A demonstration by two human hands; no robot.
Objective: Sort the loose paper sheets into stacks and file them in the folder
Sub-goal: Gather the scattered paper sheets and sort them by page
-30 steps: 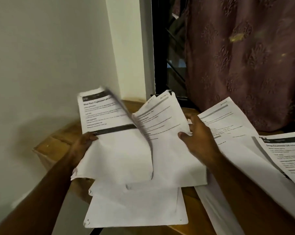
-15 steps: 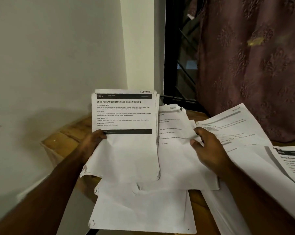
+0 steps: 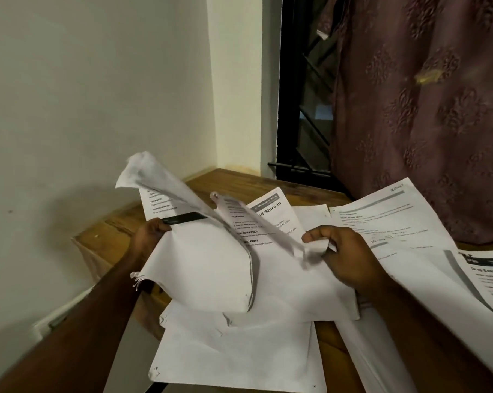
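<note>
My left hand grips the left edge of a bundle of white printed sheets, held above the wooden table; the bundle's top sheets curl and flop over to the right. My right hand pinches the corner of one blurred sheet that arcs between the two hands. Beneath them lies a printed sheet with a bold heading on a loose pile. More blank-looking sheets lie at the table's near edge. No folder can be seen.
Further printed sheets spread across the table to the right, one with a dark header at the far right. A plain wall stands on the left, a barred dark window behind, and a maroon patterned curtain hangs at the right.
The bundle in my left hand, upright and readable half a second ago, has bent over. My right hand has lifted a sheet by its corner, uncovering the bold-headed page beneath.
</note>
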